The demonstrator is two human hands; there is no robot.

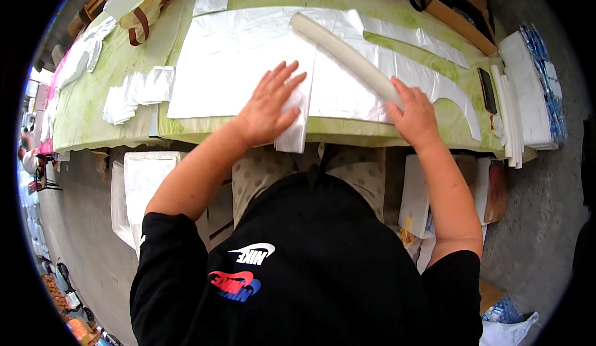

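Right fingers [403, 89] hold a tube [340, 53], left fingers [284, 76] spread over white sheeting [236, 51]

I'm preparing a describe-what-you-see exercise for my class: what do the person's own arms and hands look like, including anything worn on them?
The left hand and right hand are ungloved, with no ring or watch visible. Both forearms are bare. The left sleeve and right sleeve are black and short; a small white mark shows on the left one's outer edge.
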